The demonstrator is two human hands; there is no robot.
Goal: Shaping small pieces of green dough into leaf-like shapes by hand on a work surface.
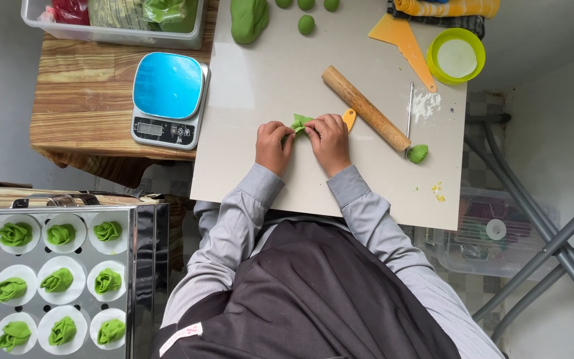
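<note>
On the pale work board (267, 80), your left hand (273, 146) and right hand (330, 141) pinch a green dough piece (299, 122) closed; the steamer tray (142, 266) holds finished pieces, dough balls (306, 24) remain.

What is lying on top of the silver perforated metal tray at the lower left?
On the silver perforated metal tray lie round white papers, each with one folded green dough piece. The picture's left edge cuts off further ones.
</note>
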